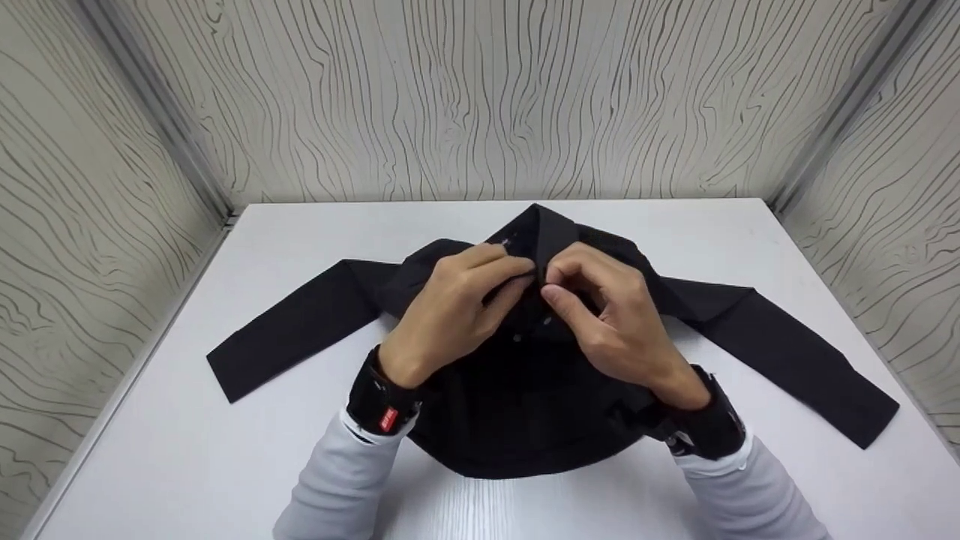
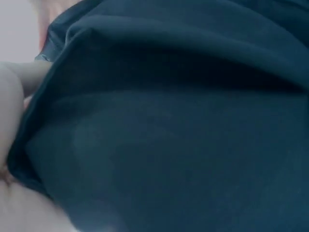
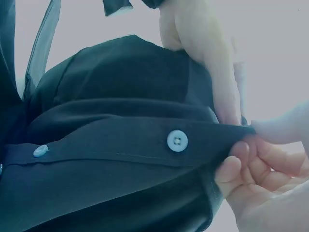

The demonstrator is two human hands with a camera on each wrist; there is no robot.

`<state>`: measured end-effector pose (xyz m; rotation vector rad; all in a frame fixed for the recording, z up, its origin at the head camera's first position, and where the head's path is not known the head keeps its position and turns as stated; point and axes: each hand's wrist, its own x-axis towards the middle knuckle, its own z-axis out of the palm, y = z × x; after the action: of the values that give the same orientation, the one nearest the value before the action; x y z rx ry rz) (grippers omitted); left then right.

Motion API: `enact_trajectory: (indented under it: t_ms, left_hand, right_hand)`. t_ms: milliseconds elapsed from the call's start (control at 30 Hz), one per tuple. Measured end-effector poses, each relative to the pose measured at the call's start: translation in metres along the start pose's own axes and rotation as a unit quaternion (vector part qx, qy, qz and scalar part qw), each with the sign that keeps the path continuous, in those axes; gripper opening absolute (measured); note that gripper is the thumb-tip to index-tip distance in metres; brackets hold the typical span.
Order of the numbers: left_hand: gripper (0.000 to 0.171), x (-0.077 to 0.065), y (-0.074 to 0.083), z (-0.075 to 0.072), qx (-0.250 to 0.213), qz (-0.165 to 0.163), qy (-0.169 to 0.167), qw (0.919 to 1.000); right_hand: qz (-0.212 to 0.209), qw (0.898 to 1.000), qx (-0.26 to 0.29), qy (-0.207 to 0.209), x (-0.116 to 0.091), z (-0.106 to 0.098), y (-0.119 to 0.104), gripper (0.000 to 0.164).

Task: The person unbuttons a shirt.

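Note:
A black long-sleeved button-up shirt (image 1: 525, 427) lies on the white table, its collar (image 1: 556, 232) standing up near the middle. My left hand (image 1: 461, 300) pinches the fabric edge at the collar opening. Opposite it, my right hand (image 1: 619, 322) grips the facing edge between thumb and fingers, and the fingertips of both hands nearly meet. Along the shirt's placket, a pale button (image 3: 177, 140) shows beside the right hand (image 3: 270, 179) in the right wrist view. Dark cloth (image 2: 169, 154) fills most of the left wrist view, with fingers (image 2: 9, 106) along its left edge.
One sleeve (image 1: 300, 330) stretches out to the left across the white table (image 1: 187, 465), and the other sleeve (image 1: 802, 367) reaches right. Wood-patterned panels (image 1: 480, 97) enclose the back and sides. Black camera straps (image 1: 382, 397) wrap both wrists.

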<state>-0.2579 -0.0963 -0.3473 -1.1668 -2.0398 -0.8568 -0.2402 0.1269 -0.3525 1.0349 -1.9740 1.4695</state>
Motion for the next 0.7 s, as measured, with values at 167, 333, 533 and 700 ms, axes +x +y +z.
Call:
enact_trajectory:
  t_ms: [167, 333, 533, 700]
  left_hand:
    - [0.013, 0.006, 0.011, -0.006, -0.041, 0.028, 0.051, 0.9975]
    - [0.015, 0.013, 0.014, -0.005, -0.069, 0.054, 0.086, 0.9924]
    - [0.014, 0.014, 0.013, -0.001, -0.023, 0.047, 0.08, 0.9955]
    - [0.014, 0.012, 0.013, -0.002, 0.026, 0.045, 0.08, 0.9954]
  right_hand:
    - [0.009, 0.997, 0.059, 0.053, 0.005, -0.003, -0.018, 0.011]
    - [0.044, 0.991, 0.105, 0.07, 0.015, -0.01, -0.025, 0.012]
    - [0.129, 0.982, 0.125, 0.051, 0.016, -0.016, -0.023, 0.007]
    - [0.139, 0.984, 0.105, 0.049, 0.015, -0.012, -0.02, 0.008]
